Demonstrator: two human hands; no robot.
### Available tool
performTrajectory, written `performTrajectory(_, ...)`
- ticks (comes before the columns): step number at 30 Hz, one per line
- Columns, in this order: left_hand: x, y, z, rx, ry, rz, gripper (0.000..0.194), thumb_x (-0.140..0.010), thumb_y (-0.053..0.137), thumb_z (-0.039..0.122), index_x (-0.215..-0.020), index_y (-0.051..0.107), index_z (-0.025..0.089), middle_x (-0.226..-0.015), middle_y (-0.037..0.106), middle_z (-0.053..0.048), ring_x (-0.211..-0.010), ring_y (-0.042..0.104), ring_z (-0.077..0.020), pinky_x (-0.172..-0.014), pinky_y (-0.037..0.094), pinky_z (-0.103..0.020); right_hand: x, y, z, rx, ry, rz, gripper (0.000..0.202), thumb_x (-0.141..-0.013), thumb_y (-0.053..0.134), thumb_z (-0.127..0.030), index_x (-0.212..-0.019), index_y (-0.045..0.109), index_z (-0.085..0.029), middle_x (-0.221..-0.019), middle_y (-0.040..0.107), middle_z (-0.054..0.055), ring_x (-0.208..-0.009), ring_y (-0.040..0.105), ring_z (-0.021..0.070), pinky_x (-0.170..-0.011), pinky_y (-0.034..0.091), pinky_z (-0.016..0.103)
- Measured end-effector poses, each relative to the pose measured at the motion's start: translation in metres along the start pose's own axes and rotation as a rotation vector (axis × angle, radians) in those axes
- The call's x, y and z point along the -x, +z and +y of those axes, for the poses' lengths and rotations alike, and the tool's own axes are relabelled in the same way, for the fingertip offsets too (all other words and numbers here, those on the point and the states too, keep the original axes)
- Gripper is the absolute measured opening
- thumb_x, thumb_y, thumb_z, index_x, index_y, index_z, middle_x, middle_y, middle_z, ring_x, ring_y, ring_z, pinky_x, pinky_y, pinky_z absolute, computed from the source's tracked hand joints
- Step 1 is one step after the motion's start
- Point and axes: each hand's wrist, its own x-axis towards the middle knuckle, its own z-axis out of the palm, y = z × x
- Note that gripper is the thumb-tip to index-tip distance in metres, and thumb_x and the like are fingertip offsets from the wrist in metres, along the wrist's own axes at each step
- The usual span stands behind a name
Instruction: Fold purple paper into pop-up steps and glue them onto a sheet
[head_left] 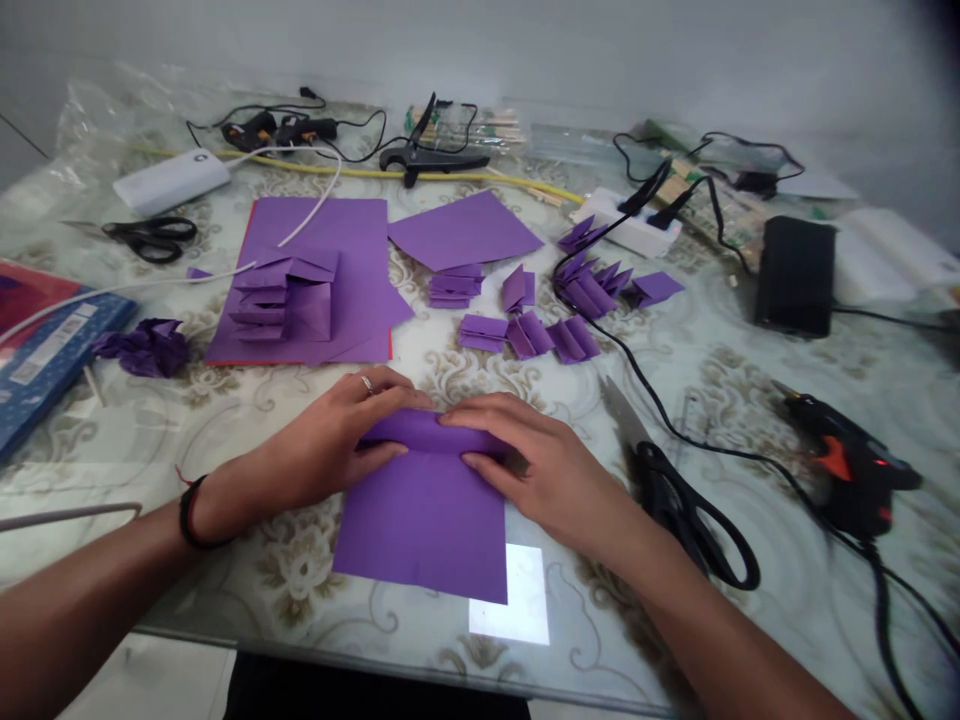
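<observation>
A sheet of purple paper (424,520) lies on the table in front of me, its far edge bent over toward me in a curved, uncreased-looking fold. My left hand (360,430) pinches the left end of that fold, thumb in front and fingers behind. At the right end, my right hand (517,445) grips the fold the same way. Beyond my hands sit several small folded purple paper pieces (529,335). To the left of them, a stack of purple sheets (360,225) carries more folded pieces (300,300).
Scissors (694,510) and a hot glue gun (847,460) with a black cord are on the right. A crumpled purple paper (146,347), other scissors (150,235) and a blue book (60,350) lie left. A power strip (634,225) and a black cutter (431,155) are farther back.
</observation>
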Motion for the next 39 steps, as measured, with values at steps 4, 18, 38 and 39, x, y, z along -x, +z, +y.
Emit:
performTrajectory(4,-0.003,-0.013,0.001,0.043,-0.016,-0.027,0.033,-0.104,0.070,0.023,-0.137,0.068,0.025,-0.135,0.071,-0.008,-0.125,0.068,-0.0253,-0.111,0.054,-0.041,0.000,0.000,0.001,0.007,-0.006,0.001,0.039,-0.098,0.060,-0.006,-0.129,0.071,-0.028,-0.131,0.072,0.008,-0.125,0.070,0.0245,-0.113,0.057,0.047)
performTrajectory(18,-0.019,-0.017,-0.006,0.048,0.082,-0.127,0.031,-0.105,0.063,0.016,-0.133,0.073,0.023,-0.128,0.075,-0.009,-0.120,0.071,-0.0246,-0.109,0.055,-0.040,0.002,-0.002,0.003,0.048,-0.041,-0.003,0.038,-0.101,0.059,-0.010,-0.128,0.077,-0.029,-0.135,0.074,0.009,-0.125,0.073,0.0269,-0.108,0.062,0.049)
performTrajectory(38,0.010,0.016,0.033,-0.385,0.214,-0.030,0.028,-0.111,0.049,0.018,-0.128,0.070,0.011,-0.129,0.075,-0.016,-0.116,0.069,-0.0317,-0.098,0.059,-0.049,0.006,0.008,0.000,0.138,-0.032,0.081,0.026,-0.105,0.060,-0.012,-0.119,0.075,-0.027,-0.132,0.070,0.012,-0.121,0.070,0.0289,-0.104,0.063,0.048)
performTrajectory(39,0.014,0.019,0.037,-0.417,0.181,-0.065,0.032,-0.111,0.048,0.019,-0.136,0.066,0.009,-0.135,0.074,-0.017,-0.124,0.067,-0.0328,-0.106,0.057,-0.049,0.007,0.008,-0.002,0.148,-0.009,0.092,0.024,-0.104,0.060,-0.012,-0.118,0.074,-0.026,-0.130,0.069,0.012,-0.119,0.071,0.0282,-0.103,0.064,0.046)
